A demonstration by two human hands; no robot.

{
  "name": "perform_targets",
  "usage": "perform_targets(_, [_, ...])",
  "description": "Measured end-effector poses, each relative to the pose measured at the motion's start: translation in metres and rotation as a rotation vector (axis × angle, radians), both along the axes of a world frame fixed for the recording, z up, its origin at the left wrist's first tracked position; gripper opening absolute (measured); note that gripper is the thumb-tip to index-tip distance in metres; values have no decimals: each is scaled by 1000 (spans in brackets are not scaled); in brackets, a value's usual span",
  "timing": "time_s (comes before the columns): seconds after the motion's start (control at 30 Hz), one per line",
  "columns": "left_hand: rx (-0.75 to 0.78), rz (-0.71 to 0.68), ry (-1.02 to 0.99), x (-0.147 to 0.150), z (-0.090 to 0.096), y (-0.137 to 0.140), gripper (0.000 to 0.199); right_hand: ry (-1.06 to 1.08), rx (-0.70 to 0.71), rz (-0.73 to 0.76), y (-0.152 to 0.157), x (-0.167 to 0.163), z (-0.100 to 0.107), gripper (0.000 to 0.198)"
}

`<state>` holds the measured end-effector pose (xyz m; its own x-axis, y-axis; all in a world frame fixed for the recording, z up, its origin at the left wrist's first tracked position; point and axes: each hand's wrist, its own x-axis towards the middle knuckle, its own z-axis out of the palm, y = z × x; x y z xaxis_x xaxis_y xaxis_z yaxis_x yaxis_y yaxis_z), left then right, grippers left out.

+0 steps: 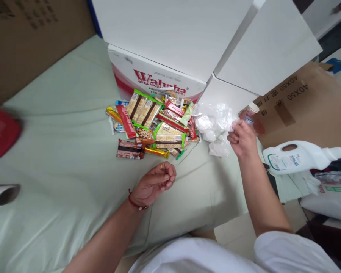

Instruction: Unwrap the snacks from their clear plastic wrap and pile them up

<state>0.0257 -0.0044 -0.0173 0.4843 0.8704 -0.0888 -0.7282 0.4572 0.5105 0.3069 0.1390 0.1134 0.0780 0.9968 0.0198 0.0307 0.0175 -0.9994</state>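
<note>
Above the green cloth, my left hand [157, 181] is loosely closed, thumb against the curled fingers, and nothing shows in it. It is just in front of a pile of wrapped snacks. In that pile are green-edged packs of wafer bars [142, 110], a red-wrapped bar [126, 121], a cookie packet [144, 133] and a brown packet [129, 149]. To the right, my right hand [243, 138] pinches the edge of crumpled clear plastic wrappers [216, 121]. The wrappers lie bunched beside the pile; their separate outlines are hard to make out.
A Wahaha carton [159, 77] and white boxes [170, 30] stand behind the pile. At right are a paper cup [251, 109], a white jug [298, 157] and a brown carton [304, 102]. A red object [2, 132] and a white roll [1, 195] lie at left.
</note>
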Motion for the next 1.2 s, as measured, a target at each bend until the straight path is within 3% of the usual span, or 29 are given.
perform_targets(0.13, [-17, 39, 84, 3, 1, -1, 33, 1, -113, 10, -79, -37, -41, 39])
perform_targets(0.23, [28, 59, 184, 9, 2, -4, 41, -108, -47, -58, -127, -65, -81, 29])
perform_targets(0.33, [66, 128, 373, 20, 1, -5, 55, -236, 75, -25, -151, -80, -102, 19])
perform_targets(0.43, [118, 253, 534, 27, -2, -4, 70, -412, 232, 135, -158, -81, -103, 9])
perform_targets(0.53, [121, 307, 596, 26, -5, -2, 50, -425, 249, 175, -158, -74, -100, 6])
perform_targets(0.6, [77, 315, 554, 21, -7, -1, 44, -287, 136, 58, -156, -70, -100, 10])
perform_targets(0.67, [30, 342, 468, 17, -8, 1, 43, -75, -66, -52, -154, -67, -103, 22])
perform_targets(0.73, [-7, 378, 372, 15, -9, 1, 40, 115, -300, -57, -155, -66, -106, 34])
perform_targets(0.8, [-30, 388, 292, 14, -9, 1, 38, 217, -438, -13, -157, -65, -107, 39])
perform_targets(0.97, [-4, 305, 184, 17, -2, -2, 30, 213, -252, -146, -159, -60, -98, 53])
perform_targets(1.07, [20, 264, 149, 18, 2, -5, 29, 179, -320, -100, -153, -55, -90, 61])
perform_targets(1.2, [-73, 295, 134, 17, 4, -3, 32, 94, -459, 103, -149, -51, -91, 47])
